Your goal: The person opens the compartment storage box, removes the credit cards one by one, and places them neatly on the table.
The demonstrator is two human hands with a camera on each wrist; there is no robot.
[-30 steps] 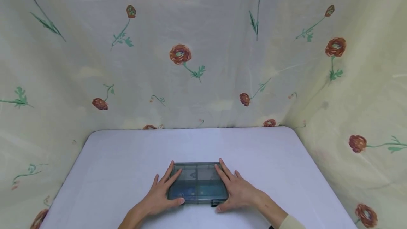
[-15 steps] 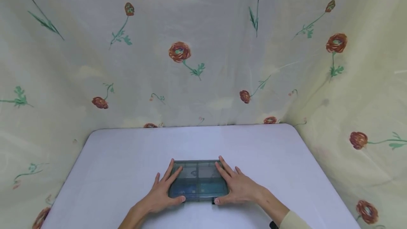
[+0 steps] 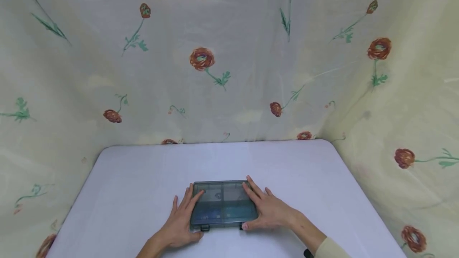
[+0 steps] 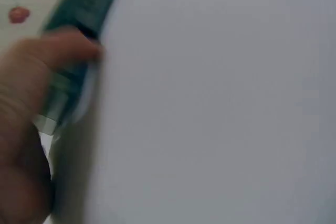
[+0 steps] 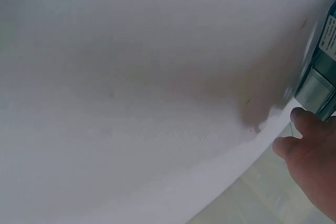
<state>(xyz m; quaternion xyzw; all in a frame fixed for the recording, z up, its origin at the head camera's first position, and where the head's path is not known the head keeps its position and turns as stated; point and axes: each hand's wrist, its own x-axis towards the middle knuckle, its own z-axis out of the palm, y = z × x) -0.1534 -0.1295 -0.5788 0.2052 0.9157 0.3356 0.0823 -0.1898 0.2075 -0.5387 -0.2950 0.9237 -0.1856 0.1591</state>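
In the head view, a flat rectangular case of smoky teal, see-through plastic [image 3: 238, 210] lies on a white tabletop [image 3: 132, 186], near the table's front edge. Dividing lines show through its lid; the far half looks greyer, the near half bluer, with small pale marks. A small black latch [image 3: 204, 228] projects from its near edge at the left, and another dark fitting shows beside the right thumb. The left hand [image 3: 179, 222], loosely spread, rests against the case's left side, its thumb below that latch. The right hand [image 3: 272, 212] lies over the right side, fingers straight and spread; neither hand is clenched.

In the left wrist view, all blurred, a digit overlaps the case's dark green edge; contact is unclear there.

In the right wrist view, the case's side shows a white printed label [image 5: 329, 38] and a grey-green tab [image 5: 315, 90], fingertips just beside it.
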